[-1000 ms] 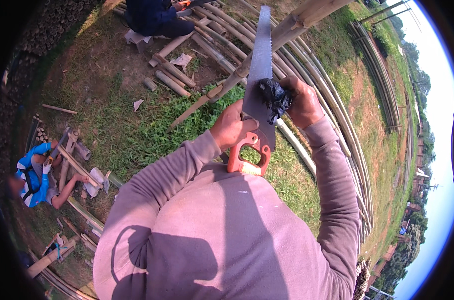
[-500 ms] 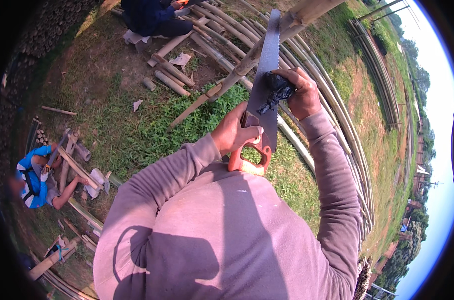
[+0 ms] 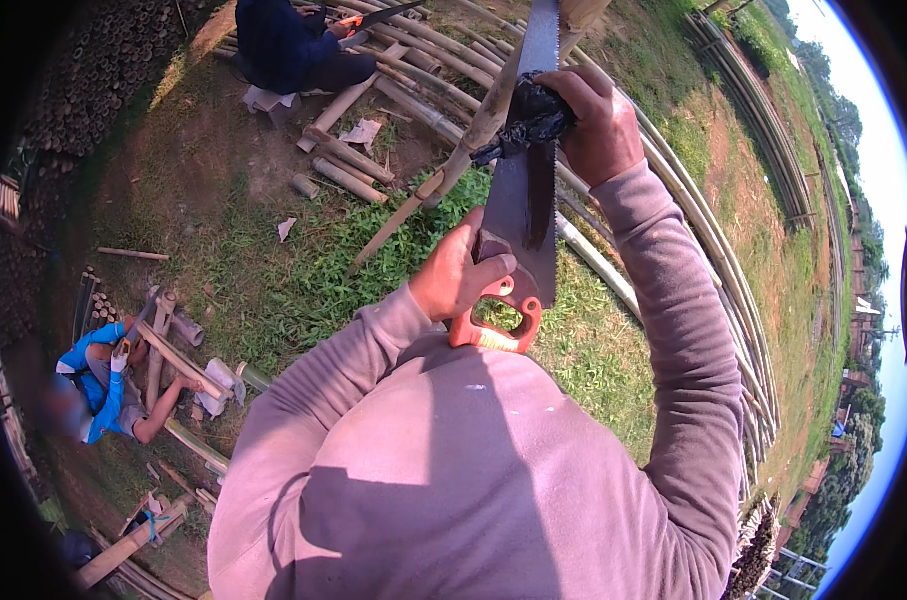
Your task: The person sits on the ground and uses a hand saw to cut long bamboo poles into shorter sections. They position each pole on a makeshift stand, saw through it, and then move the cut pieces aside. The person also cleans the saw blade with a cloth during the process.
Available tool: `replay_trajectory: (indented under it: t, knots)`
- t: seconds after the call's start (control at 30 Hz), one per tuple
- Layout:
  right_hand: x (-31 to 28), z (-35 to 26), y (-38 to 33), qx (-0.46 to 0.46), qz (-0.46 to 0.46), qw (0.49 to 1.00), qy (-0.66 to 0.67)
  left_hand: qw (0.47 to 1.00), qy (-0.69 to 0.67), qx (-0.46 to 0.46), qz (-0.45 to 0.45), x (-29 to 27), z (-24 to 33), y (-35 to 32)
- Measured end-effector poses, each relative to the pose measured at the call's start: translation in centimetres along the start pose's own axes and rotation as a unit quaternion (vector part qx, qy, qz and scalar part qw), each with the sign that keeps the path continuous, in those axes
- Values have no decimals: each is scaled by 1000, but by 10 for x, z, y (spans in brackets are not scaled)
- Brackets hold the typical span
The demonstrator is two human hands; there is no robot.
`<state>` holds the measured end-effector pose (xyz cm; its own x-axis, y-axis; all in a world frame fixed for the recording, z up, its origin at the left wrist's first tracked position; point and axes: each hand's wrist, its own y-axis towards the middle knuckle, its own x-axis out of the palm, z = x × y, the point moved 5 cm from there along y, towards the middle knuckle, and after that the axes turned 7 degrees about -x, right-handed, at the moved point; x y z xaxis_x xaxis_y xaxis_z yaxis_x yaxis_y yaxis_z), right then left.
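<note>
A hand saw (image 3: 519,210) points away from my body, its orange-red handle (image 3: 498,328) resting near my chest. My left hand (image 3: 458,266) grips the saw at the heel of the blade, thumb lying over the flat side just above the handle. In my right hand (image 3: 604,122) is a crumpled black plastic bag (image 3: 538,112), pressed on the face of the blade about midway along. A dark, wet-looking streak (image 3: 542,195) runs along the toothed edge between the bag and the handle. The blade's far end reaches the top of the picture.
Beyond the saw slants a bamboo pole (image 3: 474,140); long bamboo poles (image 3: 709,235) curve along the right. A person in dark clothes (image 3: 289,45) sits at the upper left with another saw. A person in blue (image 3: 104,375) saws bamboo at the left. Cut bamboo pieces (image 3: 349,165) lie between.
My right hand has moved the black plastic bag farther up the blade, away from the handle. The dark streak now shows below it. My left hand keeps its hold on the saw.
</note>
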<state>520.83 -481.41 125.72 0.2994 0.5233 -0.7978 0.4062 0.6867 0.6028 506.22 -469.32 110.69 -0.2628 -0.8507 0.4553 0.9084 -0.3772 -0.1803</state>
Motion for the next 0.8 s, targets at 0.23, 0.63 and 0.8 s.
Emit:
replay_trajectory:
  t: [0.23, 0.63, 0.8]
  knots:
    - [-10, -73, -31, -173, -126, 974, 76, 994, -9, 110, -6, 3, 2, -18]
    - [-78, -17, 75, -123, 19, 992, -22, 996, 66, 62, -4, 19, 19, -52]
    - [-82, -38, 54, -180, -9, 982, -51, 995, 69, 75, -9, 25, 20, -54]
